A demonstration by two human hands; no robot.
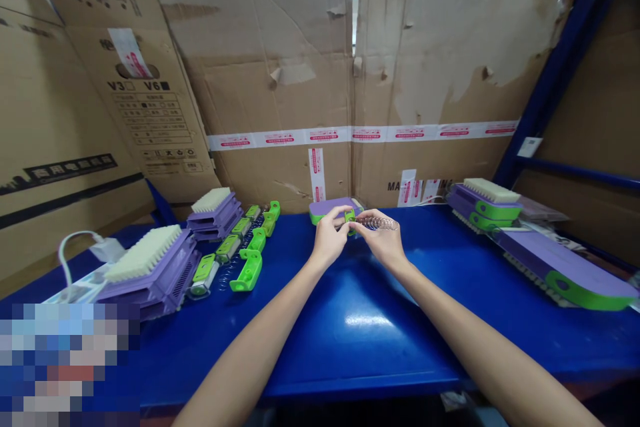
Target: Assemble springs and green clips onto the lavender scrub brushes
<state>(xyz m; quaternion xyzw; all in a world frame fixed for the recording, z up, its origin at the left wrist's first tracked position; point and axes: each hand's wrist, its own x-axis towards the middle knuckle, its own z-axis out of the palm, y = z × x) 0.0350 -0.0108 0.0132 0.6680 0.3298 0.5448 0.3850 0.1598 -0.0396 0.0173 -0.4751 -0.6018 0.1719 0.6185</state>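
Note:
Both hands meet over the middle of the blue table. My left hand [330, 235] is closed on a small green plastic bracket [350, 216]. My right hand [381, 240] pinches a thin metal coil spring [377, 223], whose coils stretch to the right over the back of the hand. The fingertips of both hands come together at the bracket, and they hide where the spring and bracket meet. Just behind my hands lies a purple brush head [333, 208] with a green edge. Several more green brackets [247, 271] stand in a row to the left.
Purple brush parts with cream bristles [147, 253] are stacked at the left, beside green-and-silver pieces [204, 273] and loose springs. At the right lie purple-green brushes [565, 263]. Cardboard sheets [270, 93] wall off the back. A white plug and cable [106, 248] sit far left.

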